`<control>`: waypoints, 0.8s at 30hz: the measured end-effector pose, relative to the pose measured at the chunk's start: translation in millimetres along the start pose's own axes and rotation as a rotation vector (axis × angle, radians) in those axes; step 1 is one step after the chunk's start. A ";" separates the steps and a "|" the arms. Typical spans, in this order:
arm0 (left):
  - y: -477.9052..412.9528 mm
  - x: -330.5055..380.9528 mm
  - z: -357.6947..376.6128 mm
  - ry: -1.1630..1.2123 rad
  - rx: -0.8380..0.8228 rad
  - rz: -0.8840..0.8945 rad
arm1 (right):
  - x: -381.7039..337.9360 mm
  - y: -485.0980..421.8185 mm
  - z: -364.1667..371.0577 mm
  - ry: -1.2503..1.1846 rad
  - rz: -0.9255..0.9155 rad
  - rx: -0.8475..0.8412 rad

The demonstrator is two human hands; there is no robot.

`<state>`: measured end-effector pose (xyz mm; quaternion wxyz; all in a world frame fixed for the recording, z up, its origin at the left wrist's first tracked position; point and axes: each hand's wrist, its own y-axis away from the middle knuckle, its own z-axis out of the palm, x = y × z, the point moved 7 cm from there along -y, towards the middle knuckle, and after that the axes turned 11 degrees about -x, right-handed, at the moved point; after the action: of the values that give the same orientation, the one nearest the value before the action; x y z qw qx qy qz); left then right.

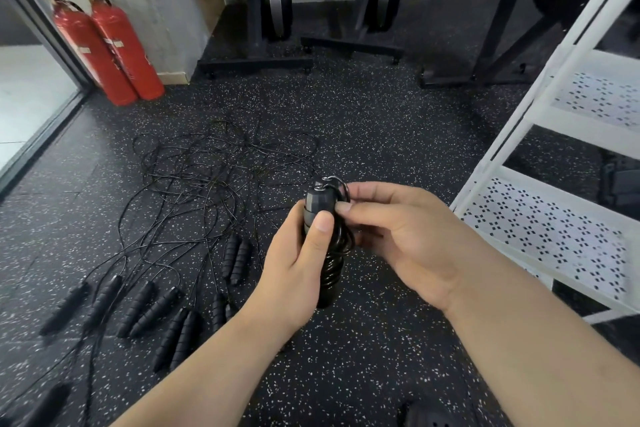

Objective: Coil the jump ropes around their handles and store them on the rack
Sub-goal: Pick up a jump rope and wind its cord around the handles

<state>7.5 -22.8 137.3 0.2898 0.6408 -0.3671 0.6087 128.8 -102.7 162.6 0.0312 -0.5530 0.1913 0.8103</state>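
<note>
My left hand point(296, 263) grips a pair of black jump rope handles point(320, 208) held upright, with thin black rope coiled around them. The fingers of my right hand point(405, 232) pinch the rope point(341, 189) near the top of the handles. Several other black handles point(138, 305) lie on the floor to the left, their ropes point(214, 170) in a loose tangle behind them. The white rack point(554, 236) with perforated shelves stands to the right, close to my right hand.
Two red fire extinguishers point(107, 48) lean by the wall at the left. Black exercise machine bases point(256, 62) stand at the back. A glass door frame point(41, 135) runs along the left. The floor is black speckled rubber point(363, 357).
</note>
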 end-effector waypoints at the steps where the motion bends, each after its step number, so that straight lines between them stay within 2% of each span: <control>1: -0.4 0.6 0.1 0.001 -0.004 0.006 | -2.9 -0.2 -1.0 0.026 0.005 -0.017; 5: -2.0 6.0 -0.4 -0.025 -0.014 0.041 | -7.1 -0.2 -3.5 0.022 0.021 -0.039; 9: -2.0 9.7 -1.7 -0.085 -0.010 0.064 | -5.2 1.2 -1.7 0.043 -0.021 0.040; 18: 2.9 14.4 -3.8 -0.192 0.043 0.067 | -13.8 12.4 11.9 0.601 -0.207 0.300; 24: 2.0 2.7 -2.9 -0.115 0.063 -0.025 | -13.1 11.7 6.9 0.603 -0.241 0.392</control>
<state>4.1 -21.9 140.1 0.2554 0.6882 -0.3558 0.5784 124.7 -109.1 179.9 0.1739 -0.7686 0.2771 0.5498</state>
